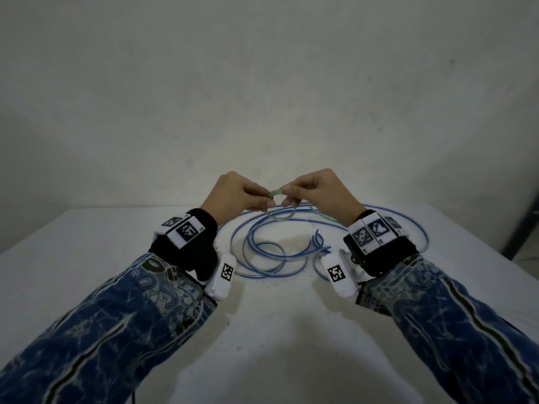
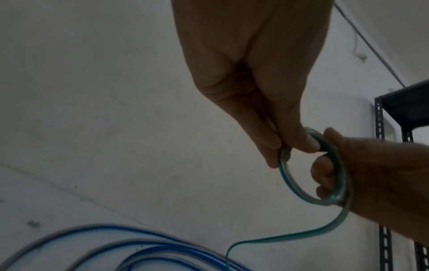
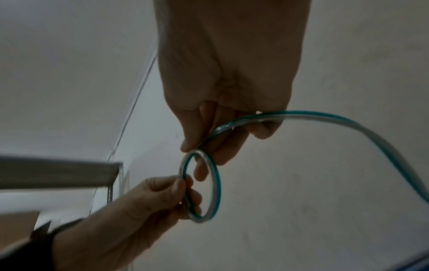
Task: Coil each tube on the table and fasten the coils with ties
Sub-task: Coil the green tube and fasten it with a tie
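Just above the white table [image 1: 262, 330], both hands meet over a tangle of tubing. The left hand [image 1: 236, 196] pinches one side of a small loop formed in the clear flexible tube with a green stripe [image 1: 281, 218], thumb and forefinger closed tight on it; the left wrist view shows those fingertips [image 2: 306, 144] squeezed together on the loop's upper edge. The right hand [image 1: 320, 196] holds the opposite side of the same loop, its fingers curled through and around the ring, as the right wrist view shows, where the green-striped tube [image 3: 216, 188] makes one full circle and then trails off to the right. The loop hangs in the air between the two hands, clear of the table, with its free length dropping down toward the surface. Beneath the loop, the long clear tube with a blue stripe [image 1: 262, 252] lies on the table in several loose, overlapping curves, one end pointing up near the right wrist. Both forearms wear blue patterned sleeves [image 1: 116, 330].
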